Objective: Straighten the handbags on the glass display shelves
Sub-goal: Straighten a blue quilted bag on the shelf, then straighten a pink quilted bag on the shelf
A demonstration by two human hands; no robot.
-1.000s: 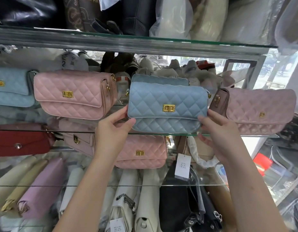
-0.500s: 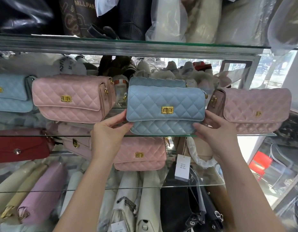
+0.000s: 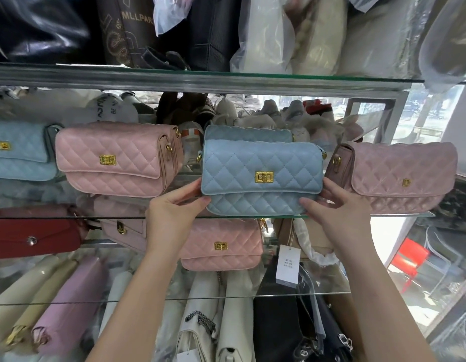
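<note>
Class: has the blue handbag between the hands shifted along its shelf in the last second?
No. The blue handbag keeps the same gap to the pink handbag on its left, and its base stays just above the glass shelf edge.

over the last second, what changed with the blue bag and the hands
The right hand closed in, its thumb now on the lower right front of the blue quilted handbag. The left hand still grips the bag's left end. The bag stayed on the glass shelf, between the pink quilted handbag and the mauve quilted handbag.
</note>
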